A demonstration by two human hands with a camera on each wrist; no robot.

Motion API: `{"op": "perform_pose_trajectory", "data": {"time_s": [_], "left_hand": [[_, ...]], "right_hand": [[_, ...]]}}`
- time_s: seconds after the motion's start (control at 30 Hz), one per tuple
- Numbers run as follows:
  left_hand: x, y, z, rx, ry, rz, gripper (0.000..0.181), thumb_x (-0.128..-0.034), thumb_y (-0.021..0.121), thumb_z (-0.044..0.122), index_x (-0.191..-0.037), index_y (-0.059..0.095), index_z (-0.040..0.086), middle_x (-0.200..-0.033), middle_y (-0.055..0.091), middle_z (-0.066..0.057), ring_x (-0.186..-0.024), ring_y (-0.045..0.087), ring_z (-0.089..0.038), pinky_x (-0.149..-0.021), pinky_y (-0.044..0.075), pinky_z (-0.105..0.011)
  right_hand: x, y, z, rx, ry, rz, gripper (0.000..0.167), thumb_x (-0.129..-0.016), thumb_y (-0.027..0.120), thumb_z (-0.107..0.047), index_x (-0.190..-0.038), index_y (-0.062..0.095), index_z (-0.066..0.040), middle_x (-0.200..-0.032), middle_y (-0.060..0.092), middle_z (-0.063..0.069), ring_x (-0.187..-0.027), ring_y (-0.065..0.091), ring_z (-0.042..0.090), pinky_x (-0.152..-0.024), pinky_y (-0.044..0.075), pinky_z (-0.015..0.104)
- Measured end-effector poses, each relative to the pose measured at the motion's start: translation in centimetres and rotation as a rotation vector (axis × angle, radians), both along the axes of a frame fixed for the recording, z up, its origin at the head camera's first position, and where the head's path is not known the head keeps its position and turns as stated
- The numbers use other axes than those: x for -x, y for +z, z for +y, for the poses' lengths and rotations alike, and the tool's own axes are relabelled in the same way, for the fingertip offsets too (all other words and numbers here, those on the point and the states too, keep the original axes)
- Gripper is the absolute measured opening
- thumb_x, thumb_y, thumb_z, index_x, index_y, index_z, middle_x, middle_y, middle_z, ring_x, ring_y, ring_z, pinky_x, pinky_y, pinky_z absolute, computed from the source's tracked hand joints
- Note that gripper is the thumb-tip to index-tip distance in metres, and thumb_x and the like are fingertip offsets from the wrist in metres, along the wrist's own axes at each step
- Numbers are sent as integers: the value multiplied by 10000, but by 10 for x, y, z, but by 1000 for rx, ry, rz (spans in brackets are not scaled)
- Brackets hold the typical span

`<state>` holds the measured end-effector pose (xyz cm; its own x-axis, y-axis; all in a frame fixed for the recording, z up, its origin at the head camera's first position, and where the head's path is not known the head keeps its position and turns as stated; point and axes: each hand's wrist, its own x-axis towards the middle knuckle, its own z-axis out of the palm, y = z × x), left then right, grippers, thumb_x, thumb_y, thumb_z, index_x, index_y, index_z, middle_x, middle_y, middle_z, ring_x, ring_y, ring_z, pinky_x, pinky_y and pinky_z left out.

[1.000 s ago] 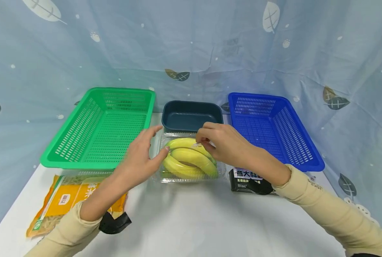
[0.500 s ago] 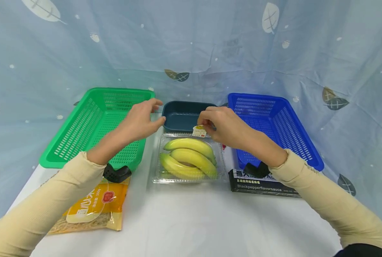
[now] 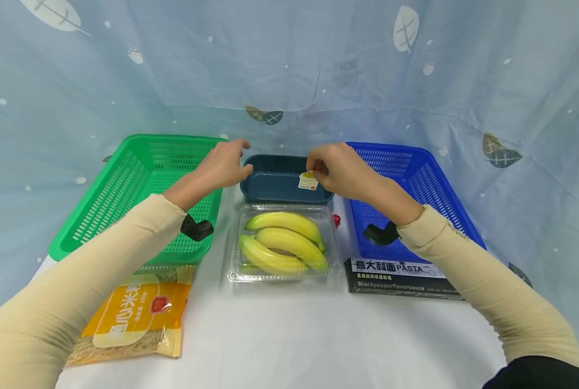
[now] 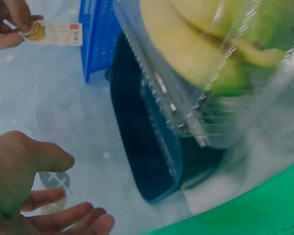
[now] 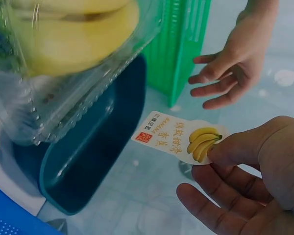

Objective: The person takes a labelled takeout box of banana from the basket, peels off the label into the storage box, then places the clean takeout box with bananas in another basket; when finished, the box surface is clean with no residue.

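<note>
Between thumb and forefinger my right hand (image 3: 343,170) pinches a small white label (image 5: 174,137) printed with bananas, above the dark teal tray (image 3: 279,194). Over that tray's left end hovers my left hand (image 3: 223,165), its fingers spread apart and nothing in them. Just in front of the tray sits a clear plastic clamshell box (image 3: 235,270), its lid down over several yellow bananas (image 3: 289,246). In the right wrist view, the left hand (image 5: 240,63) shows beyond the label.
A green basket (image 3: 60,237) stands at the left, a blue basket (image 3: 367,248) at the right. An orange noodle bag (image 3: 133,319) lies front left. The black pasta box (image 3: 401,281) lies front right. A small red item (image 3: 337,220) peeks out beside the clamshell.
My right hand has lifted the label off the clamshell and carried it back over the tray. My left hand has moved from the clamshell's left side to the tray's left end.
</note>
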<state>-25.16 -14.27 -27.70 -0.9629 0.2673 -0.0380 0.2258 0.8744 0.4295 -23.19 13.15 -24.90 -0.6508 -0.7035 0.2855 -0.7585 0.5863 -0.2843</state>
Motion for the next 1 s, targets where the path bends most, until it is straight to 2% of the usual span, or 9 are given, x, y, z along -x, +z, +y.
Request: {"op": "perform_pose_trajectory", "data": {"time_s": [0.07,0.17,0.3,0.4,0.57,0.63,0.73,0.9,1.0], "left_hand": [[7,1,1,12,-5,-15,564,-999,569,201,-1496,375,18,-1367,519,-219,-643,576,-253,-628,453,-404],[19,4,3,53,-19,-42,579,-1005,556,198,-1507,346,0,-1234,589,-226,-581,514,-205,-610,437,-389],[36,5,4,103,-26,-76,593,-1003,534,167,-1513,312,-37,-1171,594,-242,-569,473,-203,-607,420,-386],[47,1,3,118,-13,-88,581,-996,518,130,-1509,314,-52,-1161,585,-254,-561,444,-193,-599,401,-377],[64,-8,3,149,13,-76,569,-981,522,83,-1496,329,-63,-923,587,-214,-520,401,-181,-550,376,-355],[69,-12,5,185,15,-91,585,-978,532,75,-1499,310,-75,-939,579,-189,-539,421,-186,-546,379,-350],[75,-18,12,241,20,-130,507,-980,543,77,-1442,397,-74,-975,578,-178,-564,430,-184,-549,387,-343],[80,-25,27,294,34,-164,190,-980,575,84,-1130,628,-20,-973,590,-157,-600,451,-181,-568,406,-334],[78,-27,29,311,45,-184,279,-980,585,73,-1240,597,-29,-1060,593,-169,-691,511,-214,-605,428,-343]], "right_hand": [[8,-2,-1,-16,-12,-15,184,-896,581,79,-952,727,-18,-887,701,90,-748,642,199,-690,550,352],[20,-5,-4,-27,-21,-29,198,-896,566,87,-957,728,-8,-892,706,104,-755,647,216,-698,549,368],[38,-9,-9,-53,-38,-48,215,-899,550,93,-959,730,-9,-905,707,114,-756,643,231,-714,544,386],[49,-11,-16,-85,-54,-75,200,-910,556,78,-960,725,-16,-920,701,113,-765,628,230,-738,535,387],[69,-17,-26,-115,-90,-88,130,-904,613,45,-936,725,-12,-909,691,115,-789,608,244,-760,530,390],[76,-21,-27,-123,-107,-103,116,-899,629,36,-927,730,-12,-909,689,116,-808,618,250,-758,535,391],[87,-29,-25,-142,-129,-134,121,-898,627,32,-927,735,-13,-928,691,121,-844,636,261,-765,542,398],[100,-46,-20,-183,-169,-189,107,-903,645,16,-940,741,-16,-951,701,122,-891,648,268,-795,545,394],[108,-54,-23,-206,-185,-225,99,-903,657,0,-953,741,-19,-972,698,119,-915,643,271,-809,540,393]]}}
